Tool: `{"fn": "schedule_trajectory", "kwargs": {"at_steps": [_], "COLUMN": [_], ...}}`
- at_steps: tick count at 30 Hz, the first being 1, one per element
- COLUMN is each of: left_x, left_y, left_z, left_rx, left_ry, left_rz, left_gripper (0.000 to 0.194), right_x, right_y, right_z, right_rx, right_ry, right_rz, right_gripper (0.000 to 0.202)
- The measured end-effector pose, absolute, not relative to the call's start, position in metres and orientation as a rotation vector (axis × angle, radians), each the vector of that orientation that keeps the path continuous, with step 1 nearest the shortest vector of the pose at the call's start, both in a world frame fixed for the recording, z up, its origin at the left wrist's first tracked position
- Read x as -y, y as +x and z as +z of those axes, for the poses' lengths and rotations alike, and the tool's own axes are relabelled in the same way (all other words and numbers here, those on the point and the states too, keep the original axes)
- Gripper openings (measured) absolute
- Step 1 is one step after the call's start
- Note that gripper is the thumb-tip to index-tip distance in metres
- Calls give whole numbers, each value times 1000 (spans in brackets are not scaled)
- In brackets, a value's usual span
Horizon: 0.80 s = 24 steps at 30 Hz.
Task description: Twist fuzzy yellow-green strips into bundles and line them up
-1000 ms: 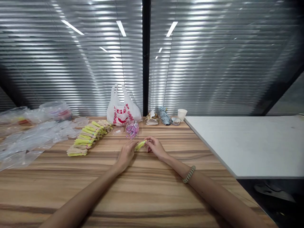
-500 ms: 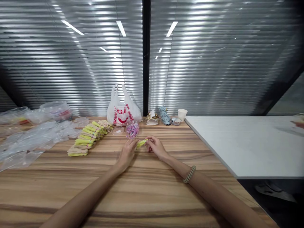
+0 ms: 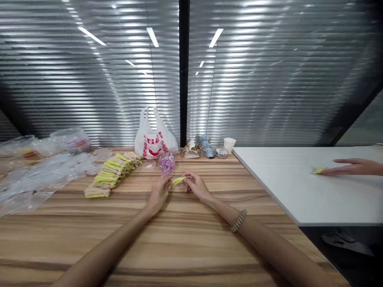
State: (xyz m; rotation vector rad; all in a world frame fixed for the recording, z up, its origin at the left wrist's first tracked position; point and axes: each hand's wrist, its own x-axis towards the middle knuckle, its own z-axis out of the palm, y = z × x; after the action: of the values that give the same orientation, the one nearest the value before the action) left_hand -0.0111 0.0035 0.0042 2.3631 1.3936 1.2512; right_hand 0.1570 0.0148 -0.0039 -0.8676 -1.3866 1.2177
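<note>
Between my two hands, just above the wooden table [image 3: 185, 235], is a small yellow strip bundle [image 3: 177, 181]. My left hand [image 3: 160, 190] pinches its left end, and my right hand [image 3: 195, 185] grips the right end with bent fingers. What the strips are made of is too small to make out. Behind my hands a small clear container [image 3: 166, 162] overflows with pink and purple ties. To the left lies a long row of yellow and beige bundles [image 3: 111, 172], each bound around its middle.
Clear plastic bags [image 3: 50, 173] cover the left side. A white carrier bag [image 3: 155, 139], a gold packet [image 3: 192, 150], a blue folded umbrella [image 3: 207, 146], a tape roll [image 3: 221, 153] and a paper cup [image 3: 229, 144] stand behind. Another person's hand [image 3: 356, 166] reaches over the white table [image 3: 269, 179].
My hands stay nearly in place, holding the yellow bundle. On the right, another person's hand has come further in over the white table, with a small yellow piece at its fingertips.
</note>
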Motion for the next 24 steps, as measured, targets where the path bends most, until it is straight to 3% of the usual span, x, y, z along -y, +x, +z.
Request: {"fn": "schedule_trajectory", "kwargs": {"at_steps": [11,17,24], "left_x": [-3,-12,-12], "left_y": [-13,-18,-18], "left_z": [12,8,14], "left_rx": [-1278,-1270,-1307], "left_ry": [2089,1891,1321], "left_rz": [1131,1159,1307], "left_gripper": [35,31,34], "right_x": [-15,-16,-11], "right_y": [157,157,156], "right_z": [-2,-6,-2], "right_rx": [1356,1421,1542], "right_ry": [-835,-811,-813], "right_rz": [1286,1244,1170], "right_gripper": [20,20,19]}}
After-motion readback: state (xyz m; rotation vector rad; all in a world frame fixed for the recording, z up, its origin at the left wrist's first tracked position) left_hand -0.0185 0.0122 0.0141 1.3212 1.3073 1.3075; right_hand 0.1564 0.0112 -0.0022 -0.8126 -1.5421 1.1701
